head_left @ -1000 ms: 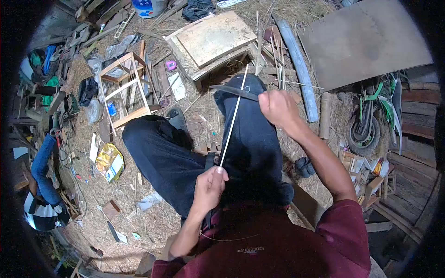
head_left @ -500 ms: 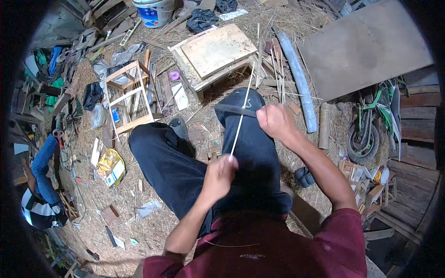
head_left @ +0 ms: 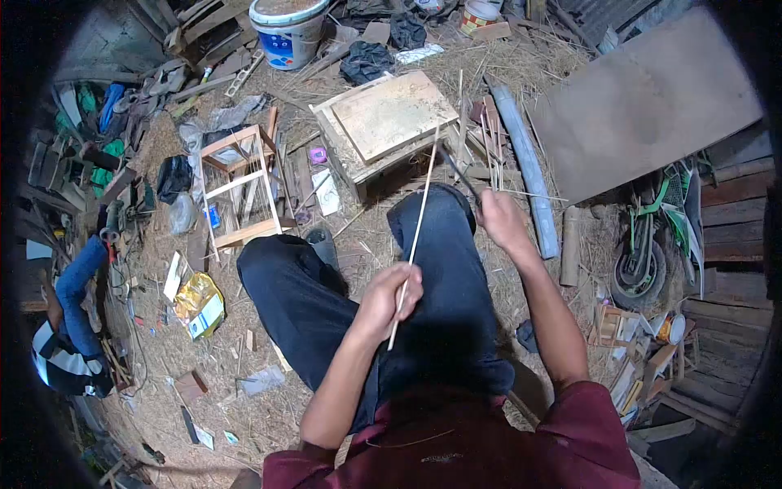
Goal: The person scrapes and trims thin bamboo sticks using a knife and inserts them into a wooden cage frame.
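My left hand [head_left: 388,303] is closed round a thin pale wooden stick [head_left: 423,202], which slants up and away over my right thigh. The stick's short lower end pokes out below the fist. My right hand [head_left: 500,222] grips a knife [head_left: 460,175], its handle hidden in the fingers. The dark blade points up and left, its tip close to the stick's far end; whether they touch I cannot tell. Beyond my knees stands a low wooden bench [head_left: 395,114] with a board on top.
A small wooden frame [head_left: 238,189] stands left of the bench. A grey pipe-like length [head_left: 525,171] and a large flat board [head_left: 652,98] lie to the right, near a small motorbike [head_left: 656,232]. At far left another person's blue-clad leg [head_left: 77,277] shows. Straw and scraps litter the ground.
The knife has moved from lying across the stick's middle to near its far end, and its blade has swung to point more away from me. The left hand has shifted slightly.
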Demonstrator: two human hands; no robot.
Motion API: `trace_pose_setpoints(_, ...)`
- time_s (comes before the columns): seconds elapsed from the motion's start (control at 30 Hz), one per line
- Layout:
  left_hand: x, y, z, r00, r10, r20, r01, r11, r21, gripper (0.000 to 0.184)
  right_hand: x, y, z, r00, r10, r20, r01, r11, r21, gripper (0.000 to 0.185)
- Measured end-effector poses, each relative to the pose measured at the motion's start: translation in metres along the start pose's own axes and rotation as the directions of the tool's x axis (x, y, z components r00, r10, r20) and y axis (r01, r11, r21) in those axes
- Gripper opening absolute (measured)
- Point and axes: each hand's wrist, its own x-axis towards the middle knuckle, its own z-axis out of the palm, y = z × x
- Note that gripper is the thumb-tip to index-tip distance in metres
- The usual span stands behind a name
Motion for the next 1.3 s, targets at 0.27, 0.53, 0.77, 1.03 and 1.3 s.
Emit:
trace_pose_setpoints(0.27, 0.027, 0.017, 0.016, 0.991, -0.119, -0.061, 0.120, 0.993, 0.012, 0.033, -0.028, -0.008, 0.011, 0.972, -0.098, 0.216, 0.200, 0.829, -0.522, 0.037)
trace_pose_setpoints(0.53, 0.047, 0.010, 0.017, 0.996, -0.013, -0.091, 0.037, 0.963, 0.267, 0.040, -0.022, -0.009, 0.006, 0.952, -0.041, 0.305, 0.224, 0.771, -0.597, 0.038)
trace_pose_setpoints(0.77, 0.033, -0.007, 0.020, 0.870, 0.489, -0.066, -0.243, 0.540, 0.806, 0.043, -0.013, -0.005, 0.008, 0.960, -0.024, 0.281, 0.189, 0.792, -0.581, 0.040)
trace_pose_setpoints(1.03, -0.063, -0.025, -0.003, 0.981, 0.080, -0.175, 0.052, 0.764, 0.643, 0.046, -0.005, 0.002, -0.008, 0.990, -0.016, 0.140, 0.094, 0.819, -0.567, 0.043)
trace_pose_setpoints(1.3, 0.000, 0.000, 0.002, 0.992, -0.008, -0.126, 0.059, 0.911, 0.408, 0.050, -0.008, 0.003, 0.001, 0.963, -0.062, 0.262, 0.204, 0.805, -0.557, 0.046)
